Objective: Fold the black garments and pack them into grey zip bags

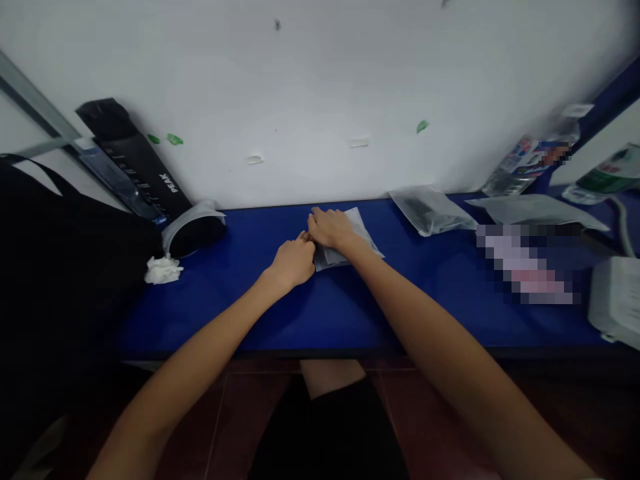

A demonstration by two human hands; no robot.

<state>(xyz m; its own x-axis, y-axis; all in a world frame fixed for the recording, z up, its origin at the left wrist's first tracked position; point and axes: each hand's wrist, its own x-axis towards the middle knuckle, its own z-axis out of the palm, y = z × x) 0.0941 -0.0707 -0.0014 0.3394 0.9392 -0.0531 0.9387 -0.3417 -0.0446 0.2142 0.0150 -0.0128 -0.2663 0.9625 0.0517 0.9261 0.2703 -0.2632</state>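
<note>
A frosted translucent plastic bag (369, 235) lies on the blue table in front of me, partly covered by my hands. My left hand (294, 261) is closed at the left edge of the bag, with its fingers curled and pinched there. Across the top of the bag lies my right hand (331, 228). Its fingers bend down at the same left edge and meet the left fingertips. What the bag contains is hidden.
Rightward along the wall are another frosted bag (435, 210), a larger frosted pouch (540, 212), a plastic bottle (530, 160) and a white box (617, 300). To the left are a crumpled tissue (163, 270), a black cylinder (135, 157) and a black bag (60, 280).
</note>
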